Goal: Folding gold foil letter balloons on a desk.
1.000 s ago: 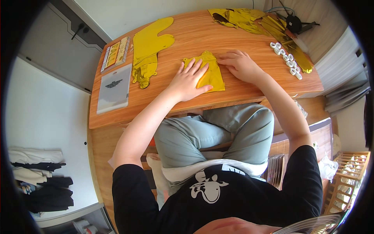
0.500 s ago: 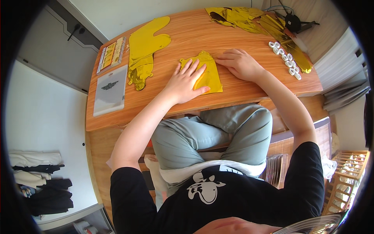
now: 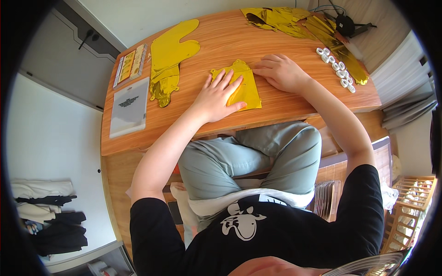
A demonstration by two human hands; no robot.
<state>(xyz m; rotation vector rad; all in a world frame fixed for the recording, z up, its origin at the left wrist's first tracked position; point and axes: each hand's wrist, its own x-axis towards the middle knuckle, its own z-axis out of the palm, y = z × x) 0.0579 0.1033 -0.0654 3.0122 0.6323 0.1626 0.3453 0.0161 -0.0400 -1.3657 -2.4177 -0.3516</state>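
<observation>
A folded gold foil balloon [image 3: 248,89] lies flat on the wooden table in front of me. My left hand [image 3: 214,97] rests on its left part, palm down with fingers spread, and covers some of it. Just past the balloon's right edge, my right hand [image 3: 284,74] lies on the tabletop. Its fingers are loosely bent, with the tips close to the foil and nothing seen in them. To the left is another gold foil balloon [image 3: 169,50], spread lengthwise, with two rounded lobes at its far end and a crumpled near end.
More crumpled gold foil [image 3: 281,22] lies along the far right edge, beside a black device with cables [image 3: 346,26]. Several small white rolls [image 3: 340,73] sit at the right. A clear plastic pouch [image 3: 129,110] and a flat box [image 3: 130,65] lie at the left edge.
</observation>
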